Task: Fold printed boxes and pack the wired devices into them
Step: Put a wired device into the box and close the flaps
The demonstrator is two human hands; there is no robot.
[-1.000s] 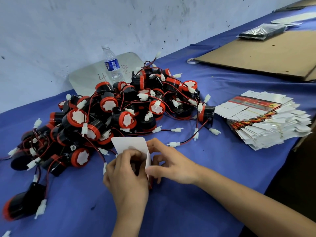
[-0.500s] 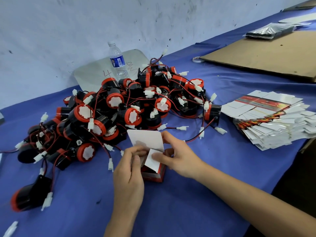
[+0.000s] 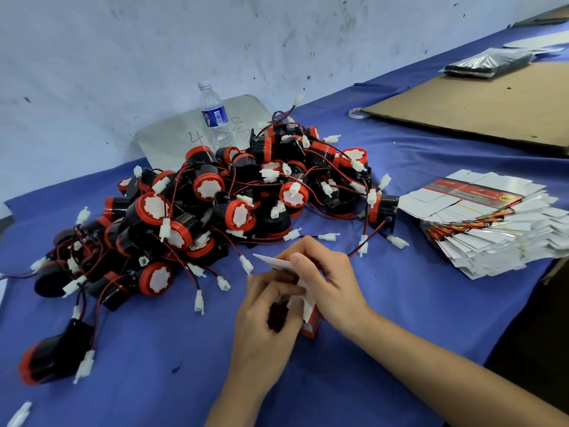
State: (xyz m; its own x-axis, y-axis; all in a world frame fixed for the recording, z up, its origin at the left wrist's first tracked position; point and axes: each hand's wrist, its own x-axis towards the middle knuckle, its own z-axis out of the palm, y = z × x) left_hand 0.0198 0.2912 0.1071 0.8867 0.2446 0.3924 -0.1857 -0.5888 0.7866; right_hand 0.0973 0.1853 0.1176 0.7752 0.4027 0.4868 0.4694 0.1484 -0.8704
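Observation:
A small red printed box stands on the blue cloth between my hands, its white lid flap tipped over the opening. My left hand grips the box's left side, fingers curled at the opening. My right hand holds the right side, its fingers curled over the lid flap. Something dark shows inside the box, mostly hidden by my fingers. A heap of black-and-red wired devices with white connectors lies just behind. A fanned stack of flat printed boxes sits to the right.
A water bottle stands behind the heap, in front of a grey board. A lone device lies at the near left. Brown cardboard sheets and a dark plastic packet occupy the far right. The table edge runs along the right.
The lid flap has come down from upright to nearly flat over the box. My right hand moved onto the flap. My left hand stayed on the box's left side.

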